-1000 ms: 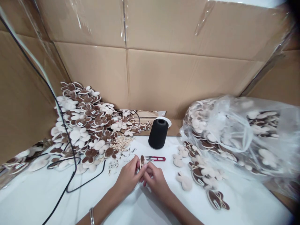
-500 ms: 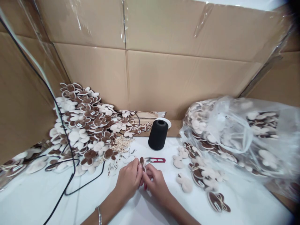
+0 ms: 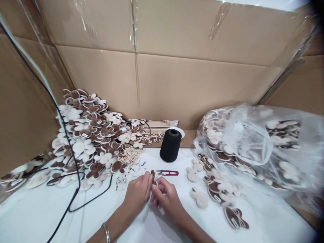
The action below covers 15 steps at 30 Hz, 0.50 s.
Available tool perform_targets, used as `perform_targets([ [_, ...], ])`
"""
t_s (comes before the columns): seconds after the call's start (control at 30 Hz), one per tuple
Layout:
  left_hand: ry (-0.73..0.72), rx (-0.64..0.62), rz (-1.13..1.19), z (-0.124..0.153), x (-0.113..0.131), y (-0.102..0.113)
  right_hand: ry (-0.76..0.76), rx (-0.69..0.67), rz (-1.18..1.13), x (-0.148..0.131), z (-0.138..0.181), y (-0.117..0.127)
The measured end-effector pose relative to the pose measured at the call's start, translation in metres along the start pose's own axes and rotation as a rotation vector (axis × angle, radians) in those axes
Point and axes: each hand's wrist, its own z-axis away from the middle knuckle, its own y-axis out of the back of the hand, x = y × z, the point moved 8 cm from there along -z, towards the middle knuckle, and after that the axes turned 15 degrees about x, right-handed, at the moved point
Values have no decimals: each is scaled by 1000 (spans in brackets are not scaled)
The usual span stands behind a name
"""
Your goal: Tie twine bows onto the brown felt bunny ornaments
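Firstly, far left: a black cable (image 3: 76,189) trailing across a white tabletop (image 3: 30,211), with a large loose heap of brown-and-cream rabbit-shaped plush cutouts (image 3: 88,141) banked against the cardboard lining (image 3: 192,84). Some carry small white labels.

Next, a tangle of tan twine bows (image 3: 130,156), with scattered thread scraps (image 3: 120,180) just below it.

Centre: one small brown-and-cream plush piece (image 3: 153,174), held up just above the tabletop between both hands and partly hidden by the fingers. It looks light, soft and floppy, likely to bend rather than resist, and best taken by its edge or a narrow ear between fingertips. The left hand (image 3: 138,192), wearing a metal bangle (image 3: 106,233), is curled inward, with its fingers closed around the piece. The right hand (image 3: 167,197) is also curled, its fingertips pressed close to the piece in a tight pinch. Exact contact points are hidden.

Beyond the hands: red-handled thread snips (image 3: 167,173), lying just above the fingers, and an upright black thread cone (image 3: 170,145).

Far right: loose rabbit-shaped cutouts (image 3: 199,198), one with a tied twine bow (image 3: 235,217), and a clear plastic bag (image 3: 253,148) full of similar pieces.
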Motion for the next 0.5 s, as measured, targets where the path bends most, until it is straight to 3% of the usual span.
perform_targets([
  [0.27,-101,25,38,1,16,1,87,120,135,-1,-4,6],
  [0.5,51,-36,255,4,17,-4,56,116,75,4,-6,4],
])
